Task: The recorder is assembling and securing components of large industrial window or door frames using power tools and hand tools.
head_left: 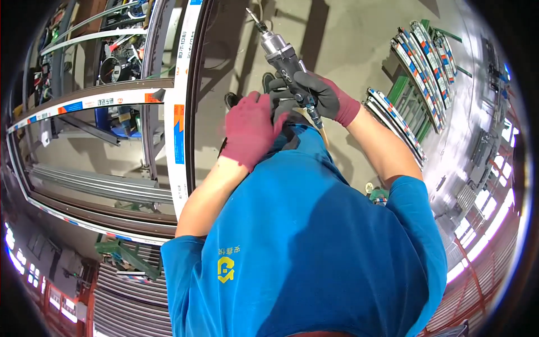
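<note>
My right hand (323, 95), in a maroon glove with dark grey coated fingers, is wrapped around an air screwdriver (287, 66). The tool has a silver front and a black body, and its bit points up and to the left. A hose runs from its rear end toward my waist. To the left of the tool, my left hand (251, 128) is in front of my waist with the maroon back of its glove showing. Its thumb stands out toward the tool, while the other fingertips and the palm are hidden.
At my left lies a large frame (178, 140) of dark profiles with white printed film, on a support. Grey profiles (101, 182) show through it. Film-covered profiles (424, 67) are stacked on green stands at the right. My shoes (231, 100) stand on the concrete floor.
</note>
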The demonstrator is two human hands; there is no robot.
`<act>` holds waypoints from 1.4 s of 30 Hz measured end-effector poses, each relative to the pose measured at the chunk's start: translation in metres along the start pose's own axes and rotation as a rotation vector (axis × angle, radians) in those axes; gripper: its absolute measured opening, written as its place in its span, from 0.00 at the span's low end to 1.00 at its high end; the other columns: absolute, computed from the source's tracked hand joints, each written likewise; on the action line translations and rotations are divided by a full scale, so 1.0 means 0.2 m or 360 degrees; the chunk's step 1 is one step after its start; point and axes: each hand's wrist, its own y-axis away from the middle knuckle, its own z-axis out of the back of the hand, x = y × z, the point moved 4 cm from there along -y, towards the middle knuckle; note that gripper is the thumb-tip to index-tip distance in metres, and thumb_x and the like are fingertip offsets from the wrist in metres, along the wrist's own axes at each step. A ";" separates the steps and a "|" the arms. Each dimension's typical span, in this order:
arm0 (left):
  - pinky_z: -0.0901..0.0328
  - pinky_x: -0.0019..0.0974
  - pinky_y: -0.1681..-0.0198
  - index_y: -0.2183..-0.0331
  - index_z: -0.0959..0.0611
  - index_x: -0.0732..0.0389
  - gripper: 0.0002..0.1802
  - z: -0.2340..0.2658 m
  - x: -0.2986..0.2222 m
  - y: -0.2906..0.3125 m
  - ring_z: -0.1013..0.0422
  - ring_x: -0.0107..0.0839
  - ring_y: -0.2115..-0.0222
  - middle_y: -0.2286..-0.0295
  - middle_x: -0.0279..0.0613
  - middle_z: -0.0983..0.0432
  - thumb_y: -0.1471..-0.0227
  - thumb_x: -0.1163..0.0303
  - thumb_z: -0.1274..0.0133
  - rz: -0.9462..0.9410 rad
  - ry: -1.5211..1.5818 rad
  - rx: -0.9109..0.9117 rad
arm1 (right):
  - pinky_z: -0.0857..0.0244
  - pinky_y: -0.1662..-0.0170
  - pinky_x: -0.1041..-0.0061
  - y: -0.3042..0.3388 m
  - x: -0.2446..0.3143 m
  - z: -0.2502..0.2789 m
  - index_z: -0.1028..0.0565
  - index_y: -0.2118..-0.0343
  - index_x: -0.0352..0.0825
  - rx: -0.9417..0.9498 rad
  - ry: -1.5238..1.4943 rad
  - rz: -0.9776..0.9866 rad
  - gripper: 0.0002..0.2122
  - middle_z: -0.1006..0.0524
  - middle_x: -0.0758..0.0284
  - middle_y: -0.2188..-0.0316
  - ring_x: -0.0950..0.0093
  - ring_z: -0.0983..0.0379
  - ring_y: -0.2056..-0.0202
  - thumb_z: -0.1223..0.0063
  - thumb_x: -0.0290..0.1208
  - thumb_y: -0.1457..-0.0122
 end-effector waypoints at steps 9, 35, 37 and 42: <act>0.29 0.54 0.58 0.63 0.14 0.63 0.18 -0.18 -0.09 -0.09 0.21 0.56 0.61 0.66 0.55 0.17 0.41 0.56 0.39 0.0355 0.0556 0.0405 | 0.21 0.57 0.72 0.02 -0.01 -0.02 0.34 0.36 0.25 -0.0169 0.0154 0.0014 0.31 0.23 0.57 0.48 0.72 0.21 0.58 0.46 0.49 0.29; 0.23 0.39 0.51 0.43 0.22 0.67 0.20 -0.13 0.39 0.06 0.20 0.36 0.55 0.53 0.47 0.19 0.33 0.70 0.43 0.0571 0.2858 -0.0545 | 0.35 0.63 0.81 0.20 -0.01 -0.17 0.26 0.42 0.35 -0.0347 0.1022 0.0031 0.28 0.22 0.73 0.60 0.84 0.29 0.65 0.46 0.57 0.32; 0.25 0.44 0.45 0.41 0.26 0.63 0.19 -0.13 0.42 0.01 0.23 0.42 0.48 0.47 0.51 0.23 0.30 0.72 0.51 0.0493 0.3165 -0.0673 | 0.37 0.72 0.83 0.25 -0.08 -0.09 0.25 0.46 0.36 -0.0368 0.1042 0.0028 0.27 0.21 0.72 0.64 0.86 0.30 0.73 0.46 0.58 0.32; 0.31 0.53 0.36 0.37 0.32 0.59 0.21 -0.06 0.41 -0.02 0.31 0.48 0.38 0.39 0.52 0.31 0.28 0.72 0.57 0.0273 0.3218 -0.0812 | 0.36 0.71 0.81 0.32 -0.12 -0.25 0.26 0.47 0.36 -0.0268 0.1330 -0.0167 0.30 0.26 0.74 0.68 0.85 0.32 0.73 0.46 0.62 0.33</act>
